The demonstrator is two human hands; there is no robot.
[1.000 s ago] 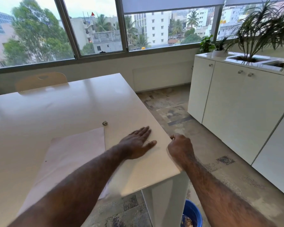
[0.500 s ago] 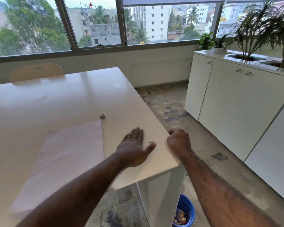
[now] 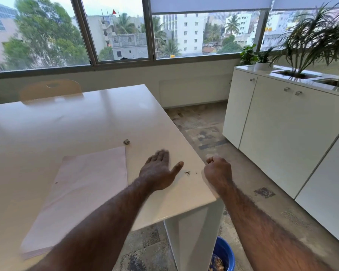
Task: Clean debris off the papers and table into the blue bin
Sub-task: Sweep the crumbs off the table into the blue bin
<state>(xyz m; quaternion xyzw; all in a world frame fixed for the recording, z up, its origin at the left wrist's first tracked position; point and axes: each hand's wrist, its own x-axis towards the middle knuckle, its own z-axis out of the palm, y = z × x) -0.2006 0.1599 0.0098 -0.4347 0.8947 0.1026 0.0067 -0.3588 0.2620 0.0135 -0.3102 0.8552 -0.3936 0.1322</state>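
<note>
My left hand [image 3: 159,170] lies flat on the white table [image 3: 86,126], fingers straight, thumb pointing right. A few dark crumbs of debris [image 3: 187,173] sit on the table between my thumb and the right edge. My right hand [image 3: 217,170] is curled into a cupped fist just off that edge; what it holds, if anything, is hidden. A small grey lump [image 3: 126,142] rests beyond the far corner of the stack of papers [image 3: 82,190]. The blue bin [image 3: 222,257], with debris inside, stands on the floor below the table corner.
A white table leg [image 3: 192,235] drops beside the bin. White cabinets [image 3: 282,130] with potted plants line the right side. A wooden chair back [image 3: 50,90] shows behind the far table edge. Patterned floor runs between table and cabinets.
My left hand has slid leftward across the table, uncovering dark crumbs near the edge. My right hand has stayed curled at the table edge. The camera has shifted slightly.
</note>
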